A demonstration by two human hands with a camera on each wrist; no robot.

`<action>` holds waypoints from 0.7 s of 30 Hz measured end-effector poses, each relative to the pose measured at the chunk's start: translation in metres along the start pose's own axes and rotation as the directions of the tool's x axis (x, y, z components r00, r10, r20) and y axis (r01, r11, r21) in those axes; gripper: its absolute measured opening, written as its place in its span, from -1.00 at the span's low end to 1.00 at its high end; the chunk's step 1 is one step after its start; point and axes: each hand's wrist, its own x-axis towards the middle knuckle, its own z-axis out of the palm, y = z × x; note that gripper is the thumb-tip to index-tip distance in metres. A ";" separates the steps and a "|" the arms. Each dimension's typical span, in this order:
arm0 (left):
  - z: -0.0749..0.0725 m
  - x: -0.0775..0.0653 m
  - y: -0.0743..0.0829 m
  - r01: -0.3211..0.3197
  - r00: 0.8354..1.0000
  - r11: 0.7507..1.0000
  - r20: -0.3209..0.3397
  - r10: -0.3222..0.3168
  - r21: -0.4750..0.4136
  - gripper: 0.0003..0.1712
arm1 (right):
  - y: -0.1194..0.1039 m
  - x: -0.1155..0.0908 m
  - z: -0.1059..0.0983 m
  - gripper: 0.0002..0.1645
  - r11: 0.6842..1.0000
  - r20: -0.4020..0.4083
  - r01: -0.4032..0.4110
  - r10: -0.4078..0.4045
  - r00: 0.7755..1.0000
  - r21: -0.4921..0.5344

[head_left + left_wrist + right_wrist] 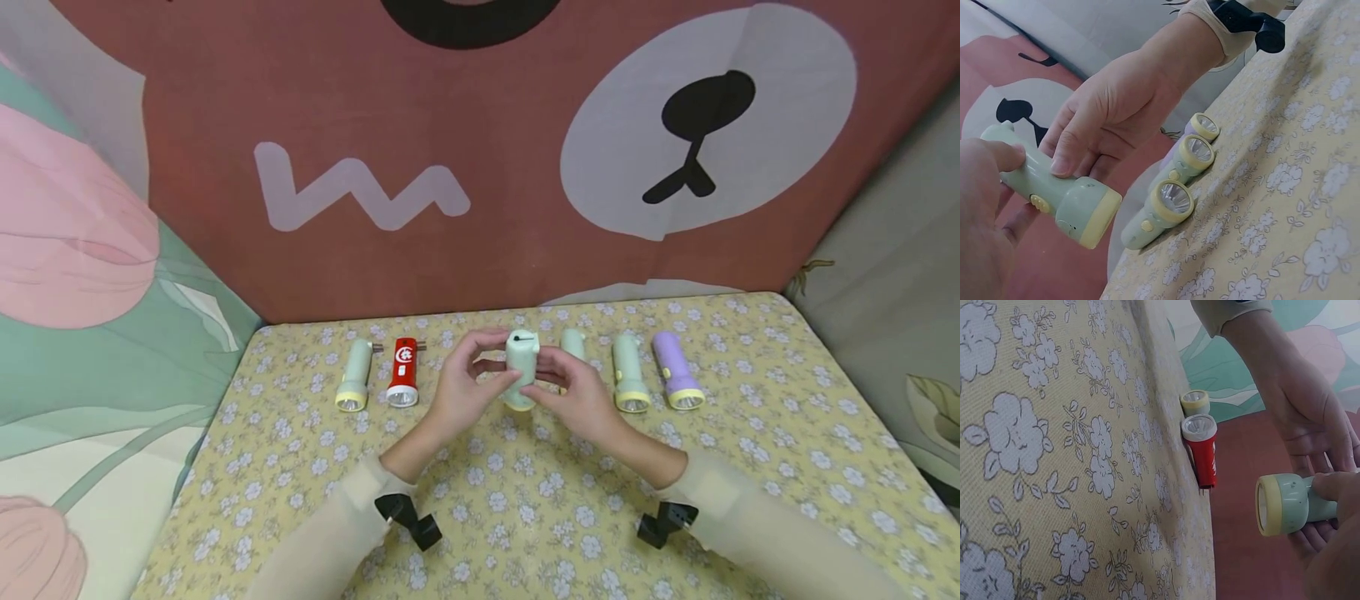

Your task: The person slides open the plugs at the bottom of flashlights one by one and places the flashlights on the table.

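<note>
Both hands hold a pale green flashlight [521,360] above the middle of the table, its tail end tilted up toward the head camera. A thin dark slot shows at that tail. Its yellow-rimmed head [1100,219] points down, and a yellow switch [1040,203] sits on its side. The left hand [467,385] grips the body from the left, thumb along the near side. From the right, the right hand [583,393] pinches it between thumb and fingers. Partly hidden behind the right hand lies another green flashlight [572,343].
Left of the hands lie a green flashlight [356,371] and a red one [404,367] with a white head, metal prongs out at their tails. On the right are a green flashlight [628,371] and a purple one [677,367]. A flowered yellow cloth [495,517] covers the table.
</note>
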 end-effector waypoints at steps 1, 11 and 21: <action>0.000 0.000 0.000 0.001 1.000 1.000 -0.002 -0.001 -0.001 -0.49 | 0.000 0.000 0.000 -0.42 1.000 -0.001 -0.003 0.003 1.000 -0.006; -0.003 0.000 -0.001 0.025 0.998 1.000 0.065 -0.025 0.001 -0.44 | 0.000 -0.001 0.000 -0.45 0.999 -0.010 -0.031 0.031 0.999 -0.035; -0.008 0.005 0.010 0.183 0.974 0.983 0.132 -0.182 0.006 -0.51 | 0.006 -0.003 0.002 -0.44 0.999 -0.019 0.008 -0.009 1.000 -0.047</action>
